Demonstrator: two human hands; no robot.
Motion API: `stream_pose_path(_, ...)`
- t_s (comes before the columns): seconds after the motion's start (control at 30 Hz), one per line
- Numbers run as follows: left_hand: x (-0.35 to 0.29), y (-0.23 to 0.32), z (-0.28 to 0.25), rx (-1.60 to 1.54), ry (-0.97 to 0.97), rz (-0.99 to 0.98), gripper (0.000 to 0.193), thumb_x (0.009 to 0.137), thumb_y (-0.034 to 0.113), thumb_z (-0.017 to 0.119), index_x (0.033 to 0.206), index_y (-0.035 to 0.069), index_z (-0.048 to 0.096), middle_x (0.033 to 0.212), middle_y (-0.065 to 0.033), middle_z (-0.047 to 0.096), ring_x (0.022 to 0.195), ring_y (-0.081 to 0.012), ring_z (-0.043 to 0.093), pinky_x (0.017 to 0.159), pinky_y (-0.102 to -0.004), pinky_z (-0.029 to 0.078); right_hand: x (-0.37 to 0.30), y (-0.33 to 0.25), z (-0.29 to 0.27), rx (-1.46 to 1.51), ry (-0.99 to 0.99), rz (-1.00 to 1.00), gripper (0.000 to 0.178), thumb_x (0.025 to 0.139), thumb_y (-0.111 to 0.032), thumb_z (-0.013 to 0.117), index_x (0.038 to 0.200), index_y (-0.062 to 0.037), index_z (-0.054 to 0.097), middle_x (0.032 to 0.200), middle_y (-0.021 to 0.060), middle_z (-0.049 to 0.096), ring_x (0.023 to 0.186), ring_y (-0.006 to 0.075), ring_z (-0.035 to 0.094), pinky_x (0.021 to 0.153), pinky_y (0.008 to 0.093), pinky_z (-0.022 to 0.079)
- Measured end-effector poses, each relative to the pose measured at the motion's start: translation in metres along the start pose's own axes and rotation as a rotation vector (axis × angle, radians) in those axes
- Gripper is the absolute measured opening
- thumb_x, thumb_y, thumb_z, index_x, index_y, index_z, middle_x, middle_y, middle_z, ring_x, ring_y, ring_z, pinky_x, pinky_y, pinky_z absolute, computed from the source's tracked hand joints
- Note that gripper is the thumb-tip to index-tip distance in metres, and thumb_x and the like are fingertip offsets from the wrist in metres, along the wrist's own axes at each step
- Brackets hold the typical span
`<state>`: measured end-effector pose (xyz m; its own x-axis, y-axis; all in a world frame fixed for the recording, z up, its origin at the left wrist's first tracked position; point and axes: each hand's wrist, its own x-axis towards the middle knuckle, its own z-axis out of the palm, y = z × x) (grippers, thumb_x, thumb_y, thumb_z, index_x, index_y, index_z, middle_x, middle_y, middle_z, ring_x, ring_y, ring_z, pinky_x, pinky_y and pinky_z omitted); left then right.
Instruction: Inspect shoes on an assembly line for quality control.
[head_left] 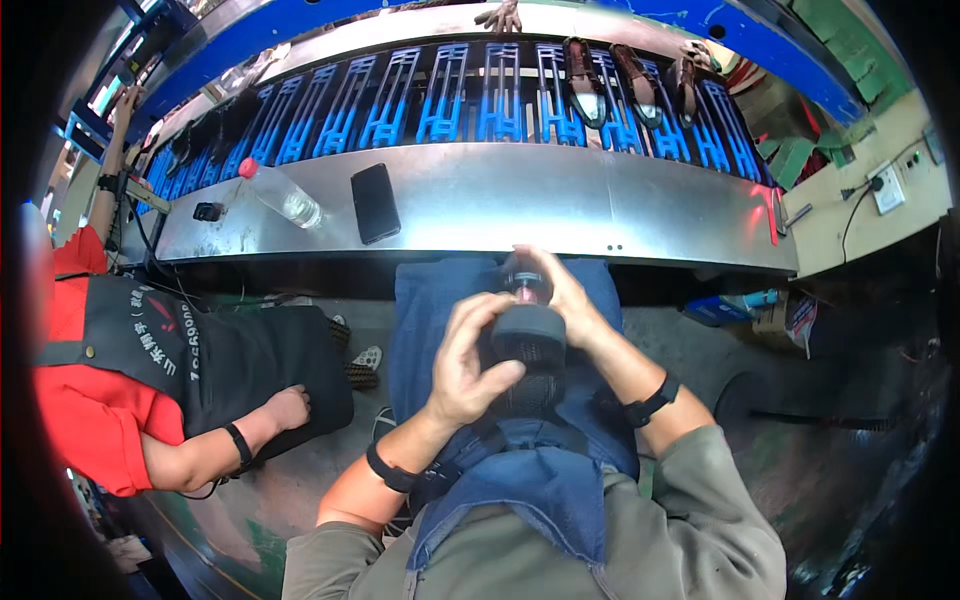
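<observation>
Over my lap I hold a dark, rounded object with a clear, pinkish part (pixel 530 336); it looks like a drinking bottle, but blur hides its exact kind. My left hand (pixel 468 362) curls around its left side, with the thumb along the near edge. On the far right side, my right hand (pixel 568 300) closes around the clear part, its fingers partly hidden. Beneath both hands lies a blue denim apron (pixel 425 300) across my legs.
A metal ledge (pixel 500 200) ahead carries a black phone (pixel 376 204), a clear bottle with red cap (pixel 285 196) and a small black item (pixel 208 212). Behind it runs a conveyor of blue racks (pixel 442 110) with brown shoes (pixel 583 85). A co-worker in red (pixel 100 420) sits left.
</observation>
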<state>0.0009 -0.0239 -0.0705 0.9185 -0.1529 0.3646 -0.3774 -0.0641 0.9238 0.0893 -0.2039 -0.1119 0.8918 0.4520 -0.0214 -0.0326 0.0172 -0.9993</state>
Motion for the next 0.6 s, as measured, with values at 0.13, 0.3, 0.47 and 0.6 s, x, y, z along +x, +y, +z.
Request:
stream_pose_path(0.13, -0.008, -0.016, 0.018, -0.171, -0.029, -0.241, 0.061, 0.079, -0.002, 0.079, 0.128, 0.000, 0.043, 0.123, -0.0160, 0.056, 0.113, -0.0244, 0.058, 0.099, -0.0376, 0.048, 0.004, 0.005, -0.017, -0.204, -0.039, 0.174, 0.081, 0.080, -0.037, 0.083, 0.145, -0.0073, 0.045, 0.135, 0.0176, 0.058, 0.128, 0.0302, 0.055, 0.109, 0.0391, 0.043)
stream_pose_path(0.3, 0.005, -0.026, 0.020, -0.056, -0.051, -0.129, 0.059, 0.080, -0.005, 0.077, 0.131, -0.004, 0.047, 0.114, -0.0187, 0.065, 0.105, -0.0263, 0.065, 0.094, -0.0384, 0.052, 0.008, 0.012, -0.044, -0.599, -0.010, -0.033, 0.070, 0.089, -0.038, 0.073, 0.143, -0.0009, 0.047, 0.144, 0.0215, 0.046, 0.132, 0.0364, 0.049, 0.108, 0.0439, 0.043)
stream_pose_path(0.47, 0.041, -0.049, 0.017, 0.090, 0.062, -0.429, 0.052, 0.083, 0.000, 0.079, 0.128, -0.004, 0.054, 0.121, -0.0080, 0.048, 0.108, -0.0174, 0.058, 0.095, -0.0303, 0.049, -0.022, -0.009, -0.045, -0.133, 0.133, 0.002, 0.052, 0.093, -0.021, 0.069, 0.137, 0.0006, 0.054, 0.128, 0.0170, 0.051, 0.110, 0.0258, 0.057, 0.094, 0.0341, 0.048)
stream_pose_path(0.6, 0.062, -0.059, 0.019, 0.024, 0.030, -0.547, 0.049, 0.084, 0.002, 0.080, 0.125, -0.002, 0.055, 0.116, -0.0056, 0.046, 0.100, -0.0139, 0.056, 0.088, -0.0282, 0.048, -0.012, -0.006, -0.029, -0.303, 0.220, 0.029, 0.047, 0.086, -0.010, 0.075, 0.129, 0.0003, 0.057, 0.112, 0.0136, 0.052, 0.091, 0.0223, 0.054, 0.081, 0.0336, 0.049)
